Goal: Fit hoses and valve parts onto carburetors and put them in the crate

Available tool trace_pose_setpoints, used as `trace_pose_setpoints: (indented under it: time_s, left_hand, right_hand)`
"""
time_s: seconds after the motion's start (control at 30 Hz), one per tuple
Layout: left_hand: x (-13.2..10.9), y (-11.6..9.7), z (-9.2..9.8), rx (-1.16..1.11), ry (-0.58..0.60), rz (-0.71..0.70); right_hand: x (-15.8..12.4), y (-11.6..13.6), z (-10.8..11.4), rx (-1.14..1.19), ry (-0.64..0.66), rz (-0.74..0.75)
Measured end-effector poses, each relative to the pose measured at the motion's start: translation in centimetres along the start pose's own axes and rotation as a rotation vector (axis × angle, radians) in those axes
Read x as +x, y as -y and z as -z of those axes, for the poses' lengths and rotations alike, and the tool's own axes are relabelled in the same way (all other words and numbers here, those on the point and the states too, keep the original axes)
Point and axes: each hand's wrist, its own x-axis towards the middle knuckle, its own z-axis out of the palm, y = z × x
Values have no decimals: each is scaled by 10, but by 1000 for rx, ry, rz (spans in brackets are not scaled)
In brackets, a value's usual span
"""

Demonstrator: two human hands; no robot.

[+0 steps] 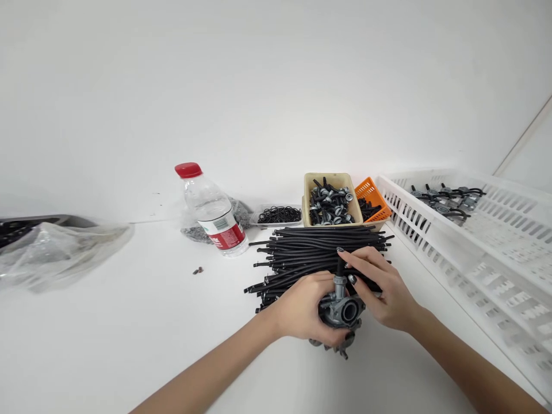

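My left hand [304, 307] is wrapped around a grey metal carburetor [337, 313], its round bore facing me and its neck pointing up. On top of that neck stands a short black rubber piece [340, 267]. The fingertips of my right hand [386, 290] close on this piece from the right, index finger at its top and thumb lower down. More metal carburetor parts [344, 348] show beneath the held one, partly hidden by my left hand. Just behind both hands lies a pile of black rubber hoses [297, 250].
At the back are a tray of black rings [279, 214], a cream bin [307, 201] of black-and-metal caps and an orange basket [374, 192]. A white crate [435, 247] holding carburetors stands right. Left are a red-capped bottle [219, 221] and a plastic bag [56, 250].
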Motion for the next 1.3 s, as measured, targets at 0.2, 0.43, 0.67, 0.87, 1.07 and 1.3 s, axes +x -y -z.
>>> trace_pose_setpoints:
  time_s: [0.2,0.43,0.67,0.87,1.07,1.3]
  left_hand:
    - [0,0,0,4,4,-17]
    - [-1,3,0,-6,24,1]
    - [-1,2,0,-43,20,-18]
    - [-2,2,1,-34,30,-12]
    - [-1,1,2,-42,35,1]
    - [-1,-2,2,-60,27,-4]
  right_hand:
    - [-4,-1,-1,-37,157,-167]
    - [0,2,-3,143,245,-269]
    - [1,-3,-5,188,131,-397]
    - [3,-12,1,164,-30,-370]
    - [7,-6,3,186,-145,-320]
    - [1,-2,5,138,-227,-152]
